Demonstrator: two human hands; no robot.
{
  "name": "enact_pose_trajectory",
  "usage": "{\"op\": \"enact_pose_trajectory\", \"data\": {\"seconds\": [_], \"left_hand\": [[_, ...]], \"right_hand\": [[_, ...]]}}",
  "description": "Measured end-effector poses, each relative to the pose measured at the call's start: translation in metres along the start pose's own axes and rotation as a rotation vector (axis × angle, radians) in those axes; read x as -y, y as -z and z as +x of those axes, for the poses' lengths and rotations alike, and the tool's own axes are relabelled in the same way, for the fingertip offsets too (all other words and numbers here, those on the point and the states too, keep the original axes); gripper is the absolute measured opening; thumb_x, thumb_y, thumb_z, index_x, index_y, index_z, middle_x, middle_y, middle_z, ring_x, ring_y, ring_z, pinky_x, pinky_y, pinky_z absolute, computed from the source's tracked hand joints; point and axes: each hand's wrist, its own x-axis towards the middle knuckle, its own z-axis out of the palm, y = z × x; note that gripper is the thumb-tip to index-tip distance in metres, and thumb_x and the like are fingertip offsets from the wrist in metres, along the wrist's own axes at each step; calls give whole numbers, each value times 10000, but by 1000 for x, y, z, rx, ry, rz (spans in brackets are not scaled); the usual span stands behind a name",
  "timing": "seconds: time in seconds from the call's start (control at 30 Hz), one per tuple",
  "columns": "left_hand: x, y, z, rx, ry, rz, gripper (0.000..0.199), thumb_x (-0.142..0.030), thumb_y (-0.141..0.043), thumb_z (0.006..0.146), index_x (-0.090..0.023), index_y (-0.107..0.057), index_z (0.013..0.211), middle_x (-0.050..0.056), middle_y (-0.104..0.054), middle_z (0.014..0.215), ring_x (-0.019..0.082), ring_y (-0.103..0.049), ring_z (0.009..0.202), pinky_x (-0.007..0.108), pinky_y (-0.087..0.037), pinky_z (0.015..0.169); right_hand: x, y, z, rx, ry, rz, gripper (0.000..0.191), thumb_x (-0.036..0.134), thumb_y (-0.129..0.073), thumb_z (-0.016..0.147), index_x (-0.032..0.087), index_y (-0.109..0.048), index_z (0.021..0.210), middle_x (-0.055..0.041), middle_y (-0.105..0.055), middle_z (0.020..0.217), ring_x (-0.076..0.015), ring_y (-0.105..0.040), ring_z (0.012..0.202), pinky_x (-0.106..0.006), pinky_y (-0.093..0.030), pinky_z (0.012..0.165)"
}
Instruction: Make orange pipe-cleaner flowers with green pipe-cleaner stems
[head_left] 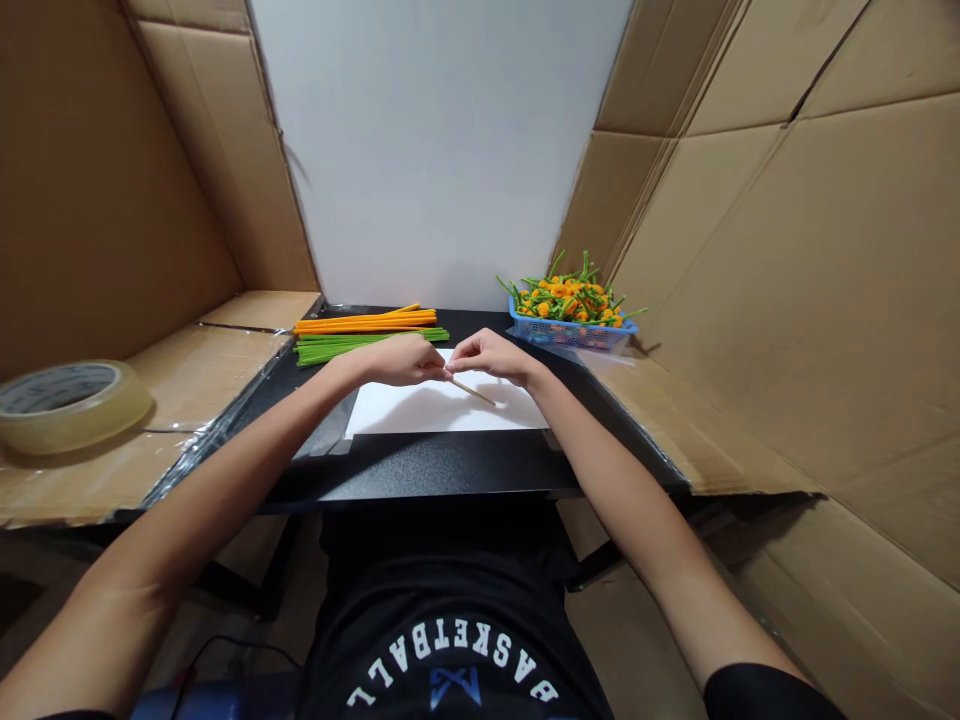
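Note:
My left hand (409, 360) and my right hand (489, 357) meet over a white sheet of paper (390, 408), fingertips close together. A thin tan stick (474, 391) slants down to the right from the left fingertips, its far end near a small pale spot above the sheet. My left fingers are closed on the stick. The right thumb and fingers are pinched beside its upper end; whatever lies between them is too small to make out. Just beyond my left hand lie green pipe cleaners (330, 348), with orange pipe cleaners (360, 322) behind them.
A blue basket (574, 333) at the back right is heaped with orange-and-green pipe-cleaner pieces (566, 295). A large roll of clear tape (75, 405) lies on the cardboard at left. Cardboard walls (810, 260) flank the black table (420, 468); a white panel (442, 150) stands behind.

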Motion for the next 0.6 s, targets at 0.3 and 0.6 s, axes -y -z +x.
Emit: {"op": "enact_pose_trajectory", "data": {"seconds": [0.3, 0.6], "left_hand": [[6, -16, 8, -482, 319, 256, 484, -497, -360, 1021, -168, -688, 887, 87, -653, 714, 217, -609, 694, 295, -348, 653], [5, -12, 16, -490, 89, -762, 560, -688, -447, 920, -192, -454, 660, -49, -291, 555, 89, -220, 500, 266, -190, 507]], "right_hand": [[3, -12, 5, -383, 140, -23, 312, 375, -699, 796, 109, -787, 933, -26, -667, 628, -100, -549, 465, -230, -433, 473], [0, -1, 3, -93, -2, 355, 430, 513, -751, 824, 88, -742, 892, -6, -629, 572, -26, -364, 381, -195, -207, 379]]}}
